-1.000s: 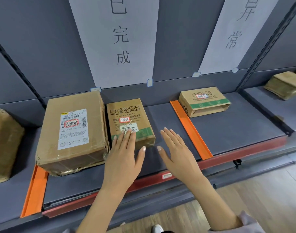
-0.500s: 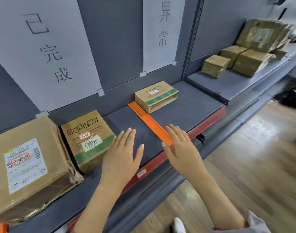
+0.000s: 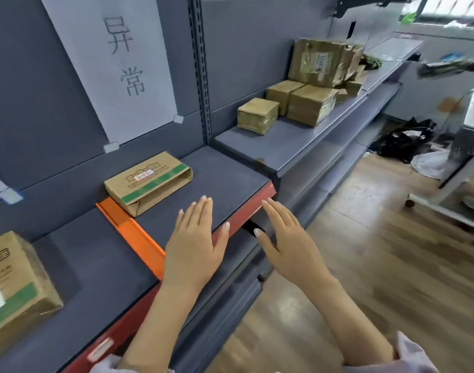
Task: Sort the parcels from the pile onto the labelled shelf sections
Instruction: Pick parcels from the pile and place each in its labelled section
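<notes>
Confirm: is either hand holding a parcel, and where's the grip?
Nothing is held. The left hand and right hand are empty, fingers straight, near the front edge of the shelf.

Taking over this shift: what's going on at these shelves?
A person is sorting parcels onto labelled shelf sections. The left hand and right hand are open and empty, near the shelf's red front edge. One small box lies below the paper sign, by the orange divider. The rest sit piled on the next shelf.
</notes>
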### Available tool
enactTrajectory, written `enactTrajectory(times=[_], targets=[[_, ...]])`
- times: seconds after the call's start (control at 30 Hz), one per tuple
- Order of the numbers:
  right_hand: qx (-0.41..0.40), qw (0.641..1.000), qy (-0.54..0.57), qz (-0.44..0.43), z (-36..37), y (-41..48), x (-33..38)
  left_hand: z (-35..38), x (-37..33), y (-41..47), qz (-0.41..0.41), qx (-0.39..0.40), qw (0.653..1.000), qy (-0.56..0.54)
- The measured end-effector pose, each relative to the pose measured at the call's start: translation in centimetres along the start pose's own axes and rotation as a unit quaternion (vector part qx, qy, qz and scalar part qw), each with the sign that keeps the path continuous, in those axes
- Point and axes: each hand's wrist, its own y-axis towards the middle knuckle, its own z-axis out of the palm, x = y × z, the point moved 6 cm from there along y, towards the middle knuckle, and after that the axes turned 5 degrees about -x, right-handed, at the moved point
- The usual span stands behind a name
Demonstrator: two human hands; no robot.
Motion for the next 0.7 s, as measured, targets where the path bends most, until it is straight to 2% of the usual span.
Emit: enactTrajectory(times=[0.27,0.7], targets=[[-0.048,0.998,-0.001,0.043,-6.0,3.6,-10.5,6.6,-9.3,7.7,0.024,0.004,1.0,-0.016],[-0.074,0.993,-0.037,0.088,-9.2,9.2,-20.7,13.2,-13.7,17.0,0.026,0.033,0.999,-0.033]])
